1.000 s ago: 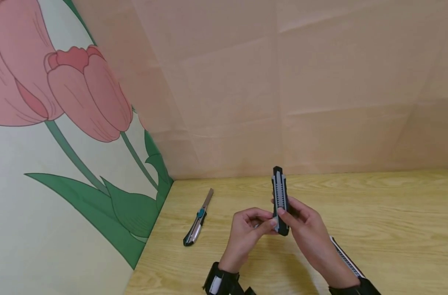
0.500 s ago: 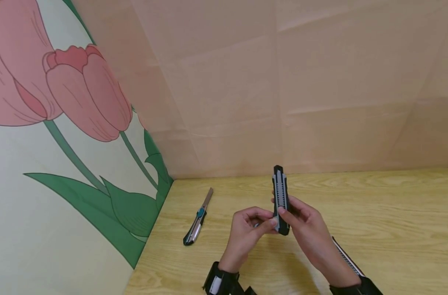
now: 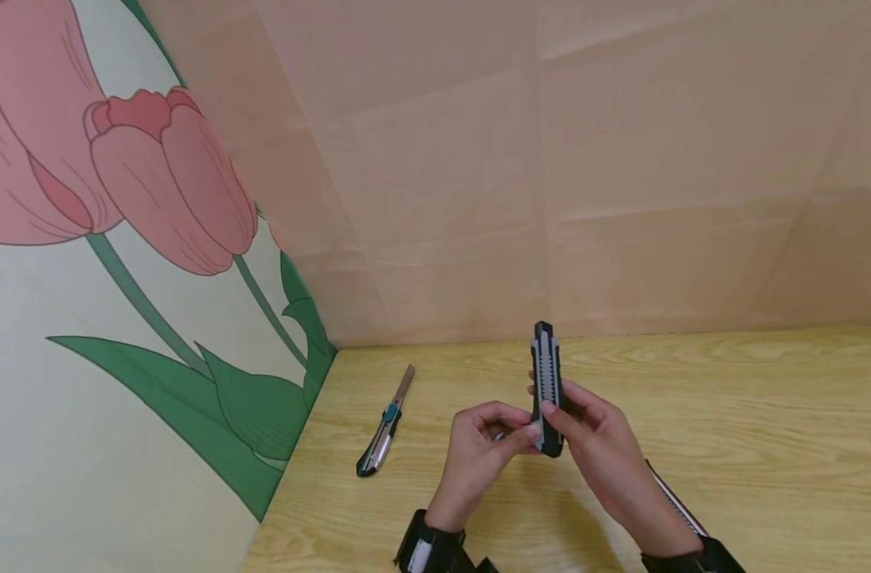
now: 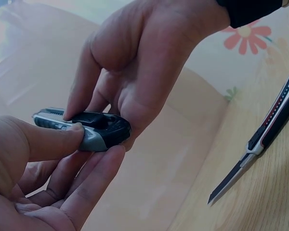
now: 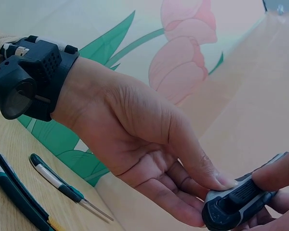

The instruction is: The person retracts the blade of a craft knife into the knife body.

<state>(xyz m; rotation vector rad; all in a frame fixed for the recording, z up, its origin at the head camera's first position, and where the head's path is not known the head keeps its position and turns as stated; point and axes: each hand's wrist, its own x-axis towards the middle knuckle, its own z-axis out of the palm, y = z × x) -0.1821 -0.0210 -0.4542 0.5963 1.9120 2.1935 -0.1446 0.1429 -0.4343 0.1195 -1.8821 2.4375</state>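
A black and grey utility knife (image 3: 546,374) stands nearly upright above the table, held in both hands. My left hand (image 3: 474,458) pinches its lower end between thumb and fingers. My right hand (image 3: 607,465) grips its right side, the thumb lying on its front face. A black slider (image 5: 243,192) shows along the grey body in the right wrist view. No blade is seen sticking out of it. On the table to the left lies a snap-off knife (image 3: 380,442) with its blade out.
Partly hidden behind my right forearm lies another knife (image 3: 673,500); its blade (image 4: 226,185) is out in the left wrist view. A dark green knife (image 5: 19,197) with a yellow part lies at the table's left in the right wrist view. A pinkish sheet (image 3: 586,199) hangs behind the table.
The top of the held utility knife has shifted very slightly to the right. Both hands keep the same hold, and the knives on the table have not moved.
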